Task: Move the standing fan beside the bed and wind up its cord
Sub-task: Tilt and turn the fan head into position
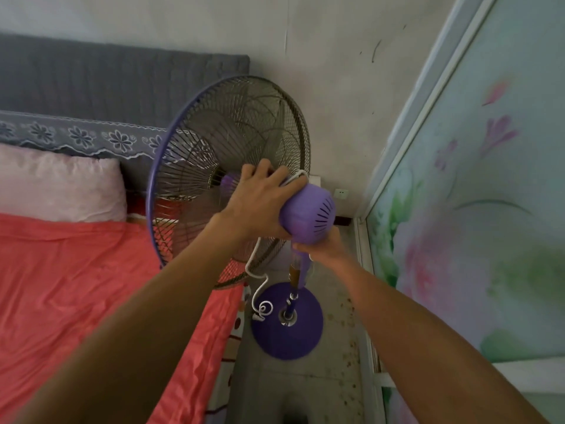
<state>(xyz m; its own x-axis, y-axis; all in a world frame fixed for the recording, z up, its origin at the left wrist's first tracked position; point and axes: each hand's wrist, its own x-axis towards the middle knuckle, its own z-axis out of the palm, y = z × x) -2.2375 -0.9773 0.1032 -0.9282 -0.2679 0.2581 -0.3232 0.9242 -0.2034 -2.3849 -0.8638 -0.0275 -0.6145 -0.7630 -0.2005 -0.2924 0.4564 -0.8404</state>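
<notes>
A purple standing fan (308, 212) with a grey wire grille (232, 133) stands on the floor between the bed (76, 286) and the wall. Its round purple base (287, 332) rests on the floor. My left hand (260, 200) lies over the neck between grille and motor housing, pressing the white cord there. My right hand (321, 247) grips the fan's neck just under the motor. The white cord (256, 270) hangs in a loop from the fan head down to the base, where its end curls next to the pole.
The bed has a red sheet, a pink pillow (58, 185) and a grey headboard (122, 78). A sliding panel with flower prints (474, 224) closes the right side. A white wall socket (341, 193) sits low behind the fan. The floor strip is narrow.
</notes>
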